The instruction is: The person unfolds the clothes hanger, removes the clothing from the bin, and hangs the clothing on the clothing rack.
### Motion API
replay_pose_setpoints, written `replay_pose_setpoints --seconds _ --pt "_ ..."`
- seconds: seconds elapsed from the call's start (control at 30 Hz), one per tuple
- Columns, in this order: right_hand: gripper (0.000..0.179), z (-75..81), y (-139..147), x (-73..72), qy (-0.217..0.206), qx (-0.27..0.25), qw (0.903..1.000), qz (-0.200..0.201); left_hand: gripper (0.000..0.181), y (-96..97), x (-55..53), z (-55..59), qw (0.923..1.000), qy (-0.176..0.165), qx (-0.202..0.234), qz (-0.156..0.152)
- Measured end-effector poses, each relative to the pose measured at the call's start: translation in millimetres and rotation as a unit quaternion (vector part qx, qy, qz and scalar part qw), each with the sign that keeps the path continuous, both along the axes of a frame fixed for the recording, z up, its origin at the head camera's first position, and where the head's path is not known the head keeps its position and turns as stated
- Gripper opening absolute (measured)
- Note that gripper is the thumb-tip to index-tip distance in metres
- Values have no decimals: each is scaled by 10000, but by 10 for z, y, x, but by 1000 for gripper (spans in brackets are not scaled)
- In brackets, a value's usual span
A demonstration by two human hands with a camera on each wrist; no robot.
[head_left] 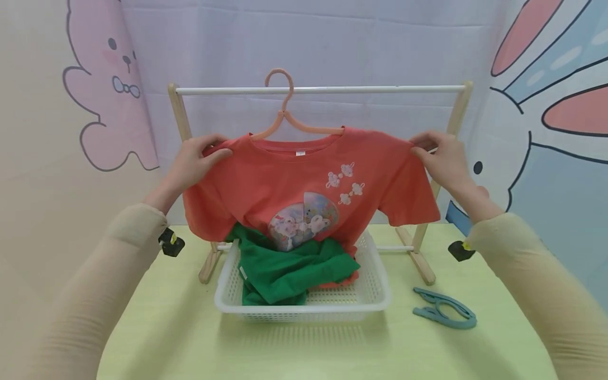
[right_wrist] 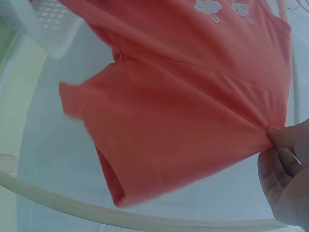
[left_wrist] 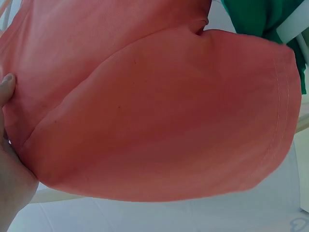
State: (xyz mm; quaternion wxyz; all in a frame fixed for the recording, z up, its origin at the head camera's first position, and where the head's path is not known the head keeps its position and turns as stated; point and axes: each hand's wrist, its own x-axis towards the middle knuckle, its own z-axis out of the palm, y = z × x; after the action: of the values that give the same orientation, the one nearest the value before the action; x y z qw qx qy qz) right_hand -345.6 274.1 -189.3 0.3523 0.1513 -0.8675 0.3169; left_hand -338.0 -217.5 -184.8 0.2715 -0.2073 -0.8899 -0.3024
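Observation:
A coral-red T-shirt point(head_left: 294, 179) with a printed and appliqued front is spread between both hands in the head view. Inside its neckline sits a peach clothes hanger point(head_left: 284, 119), whose hook rises above the collar and overlaps the white rail. The left hand point(head_left: 197, 161) pinches the shirt at the shoulder on the left, thumb in front. On the other side, the right hand point(head_left: 442, 158) pinches the opposite shoulder near the sleeve seam. In the right wrist view, thumb and fingers grip the fabric point(right_wrist: 193, 121) at its edge. The left wrist view is mostly filled by the sleeve point(left_wrist: 164, 116).
Behind the shirt stands a wooden garment rack with a white rail point(head_left: 380, 89). A white plastic basket point(head_left: 375, 279) on the table holds a green garment point(head_left: 290, 269) and some red cloth. A blue-grey folding hanger point(head_left: 446, 309) lies on the table point(head_left: 304, 351) at right.

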Motion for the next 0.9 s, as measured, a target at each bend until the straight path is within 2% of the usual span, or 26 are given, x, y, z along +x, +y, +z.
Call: replay_pose_setpoints --seconds 0.2,0.33,0.5,0.7,0.8,0.9 --pt "30 279 3 78 223 -389 9988 -200 34 56 -18 60 10000 -10 43 56" --pt "34 353 -20 110 182 -296 9991 -241 34 93 -28 51 9999 -125 81 29" --pt "36 303 -31 109 -80 355 9993 -61 32 114 -59 18 9998 -173 20 -84" --pt "39 202 -177 38 -295 981 9932 549 32 167 -100 -13 9988 -342 -158 -313" --pt "36 144 -265 5 -458 1135 9898 723 33 191 -111 -40 9984 -412 -161 -349" --pt "31 91 -314 -21 -380 1107 9907 688 34 208 -117 -64 9978 -523 -165 -373"
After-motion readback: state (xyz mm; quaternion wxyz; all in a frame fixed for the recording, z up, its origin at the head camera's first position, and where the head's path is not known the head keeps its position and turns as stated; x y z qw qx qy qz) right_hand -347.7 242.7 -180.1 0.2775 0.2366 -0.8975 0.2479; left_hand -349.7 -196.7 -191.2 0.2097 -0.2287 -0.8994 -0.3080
